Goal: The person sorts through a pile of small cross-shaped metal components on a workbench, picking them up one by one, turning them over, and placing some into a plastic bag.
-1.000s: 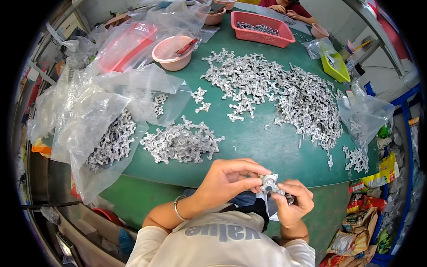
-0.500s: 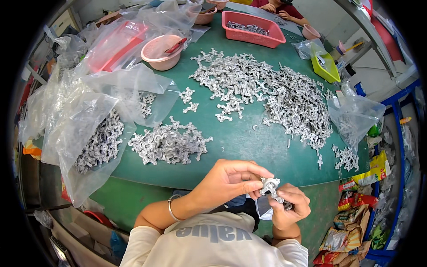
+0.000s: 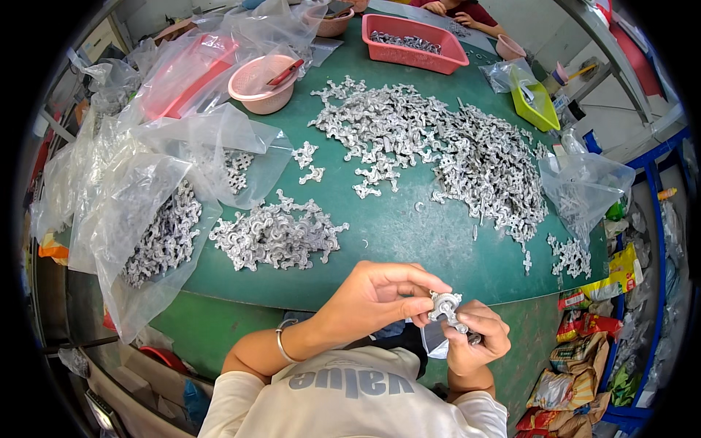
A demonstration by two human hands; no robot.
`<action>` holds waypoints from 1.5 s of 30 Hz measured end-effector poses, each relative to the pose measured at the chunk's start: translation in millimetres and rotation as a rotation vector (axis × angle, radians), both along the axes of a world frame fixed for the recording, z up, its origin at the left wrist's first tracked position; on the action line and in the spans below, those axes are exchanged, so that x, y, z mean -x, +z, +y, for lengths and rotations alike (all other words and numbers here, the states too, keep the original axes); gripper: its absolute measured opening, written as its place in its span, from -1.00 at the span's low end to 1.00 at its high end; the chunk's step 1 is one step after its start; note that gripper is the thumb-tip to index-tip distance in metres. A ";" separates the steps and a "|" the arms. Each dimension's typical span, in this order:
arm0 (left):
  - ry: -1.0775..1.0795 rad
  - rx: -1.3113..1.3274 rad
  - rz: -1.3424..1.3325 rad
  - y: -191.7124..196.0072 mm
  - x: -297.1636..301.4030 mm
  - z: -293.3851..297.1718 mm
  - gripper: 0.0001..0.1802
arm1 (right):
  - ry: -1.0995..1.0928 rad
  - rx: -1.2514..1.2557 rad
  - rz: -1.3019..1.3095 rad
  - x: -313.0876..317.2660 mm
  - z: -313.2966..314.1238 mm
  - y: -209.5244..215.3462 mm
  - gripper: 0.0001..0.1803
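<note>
Just beyond the table's near edge, over my lap, my left hand (image 3: 394, 292) pinches a small silver-grey cast metal part (image 3: 445, 304) between thumb and fingertips. My right hand (image 3: 478, 337) is closed at the part's lower right side, and more grey metal shows between its fingers. How many pieces it grips is hidden. A compact heap of similar metal parts (image 3: 274, 235) lies ahead of my left hand. Farther off, a large spread-out pile of metal parts (image 3: 482, 164) covers the middle and right of the green table (image 3: 394, 241).
Clear plastic bags (image 3: 109, 197), partly filled with metal parts, drape over the left side. Behind are a pink basin (image 3: 252, 95), a red-pink tray (image 3: 456, 62) of parts and a yellow-green basket (image 3: 544, 113). Another plastic bag (image 3: 584, 182) lies at right. A person's hands (image 3: 464, 16) show across the table.
Both hands keep their grip on the metal part, which has turned very slightly. The view has shifted a little; the piles look unchanged.
</note>
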State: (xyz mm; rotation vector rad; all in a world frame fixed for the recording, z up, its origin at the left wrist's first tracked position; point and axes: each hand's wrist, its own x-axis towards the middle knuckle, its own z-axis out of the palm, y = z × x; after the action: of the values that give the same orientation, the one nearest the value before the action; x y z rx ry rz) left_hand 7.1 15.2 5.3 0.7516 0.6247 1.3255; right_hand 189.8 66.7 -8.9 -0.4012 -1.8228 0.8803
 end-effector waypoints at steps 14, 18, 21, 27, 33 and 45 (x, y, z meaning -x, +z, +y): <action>-0.003 -0.017 -0.015 0.3 -1.8 0.6 -0.75 | 0.024 0.013 0.013 -3.3 -1.1 -6.6 -0.64; -0.009 -0.024 -0.015 0.9 -2.9 -0.1 -0.75 | 0.021 0.051 0.013 -5.2 -8.1 -10.2 -0.58; -0.037 -0.010 -0.011 3.5 -3.0 1.3 -0.76 | 0.037 0.063 0.023 -7.4 -13.7 -19.2 -0.53; -0.145 0.043 -0.053 6.8 -0.2 7.6 -0.77 | 0.082 0.053 0.007 -7.8 -19.8 -23.7 -0.46; -0.151 -0.002 -0.026 5.5 0.5 10.6 -0.77 | 0.072 0.046 -0.003 -7.6 -21.1 -23.8 -0.46; -0.123 0.126 -0.029 3.2 1.3 11.4 -0.79 | -0.022 0.165 0.050 -9.2 -18.6 -22.1 -0.60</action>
State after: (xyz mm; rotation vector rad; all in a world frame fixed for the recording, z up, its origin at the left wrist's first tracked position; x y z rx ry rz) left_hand 5.7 26.6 8.5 0.6573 0.6232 1.1714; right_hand 199.1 48.1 -30.9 -0.4980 -1.7023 1.0209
